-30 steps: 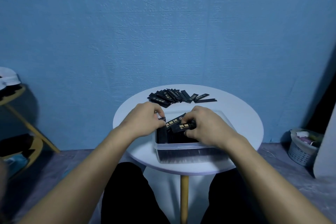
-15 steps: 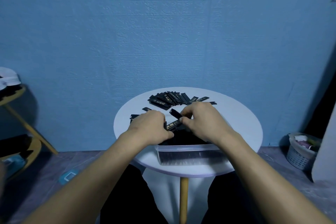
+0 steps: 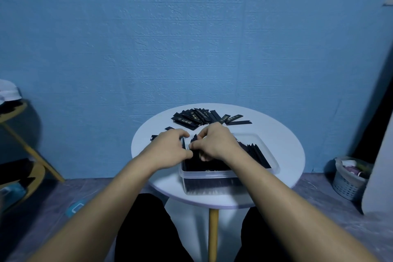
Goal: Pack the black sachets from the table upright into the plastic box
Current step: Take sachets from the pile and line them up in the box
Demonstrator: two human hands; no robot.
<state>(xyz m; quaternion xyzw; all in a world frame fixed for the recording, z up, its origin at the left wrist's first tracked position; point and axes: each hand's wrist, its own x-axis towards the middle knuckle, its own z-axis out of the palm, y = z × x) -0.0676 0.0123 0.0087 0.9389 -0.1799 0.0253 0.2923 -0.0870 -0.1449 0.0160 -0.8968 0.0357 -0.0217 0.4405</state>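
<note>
Nearest the camera, the person's two bare forearms reach forward over knees in black trousers [image 3: 144, 229]. One round white table [image 3: 282, 140] stands on a single wooden leg [image 3: 213, 234]. At the table's 6 o'clock edge sits one clear plastic box [image 3: 275, 166], its long side facing the person.

Both hands meet over the box's 9 o'clock end. The left hand [image 3: 170, 149] rests at the rim with fingers and thumb curled; its grip closes on the left edge of a small bunch of sachets [image 3: 193, 140] that stands up there. The right hand [image 3: 214, 144] is touching the left, and its grip pinches the same bunch between thumb and forefinger, with the other fingers curled down into the box. How many sachets are in the bunch cannot be told.

From the right wrist toward the box's 3 o'clock end, packed sachets [image 3: 254, 153] stand on edge and lean slightly, too close together to count.

Past the left hand, at the table's 10 o'clock, two stray sachets [image 3: 169, 128] lie flat and apart. At 12 o'clock a fanned pile of loose sachets [image 3: 191, 120] lies overlapped, a dozen or more.

On the floor, one basket [image 3: 348, 178] sits at 3 o'clock of the table and one wooden shelf [image 3: 21, 155] at 9 o'clock. A blue wall [image 3: 191, 38] stands behind.
</note>
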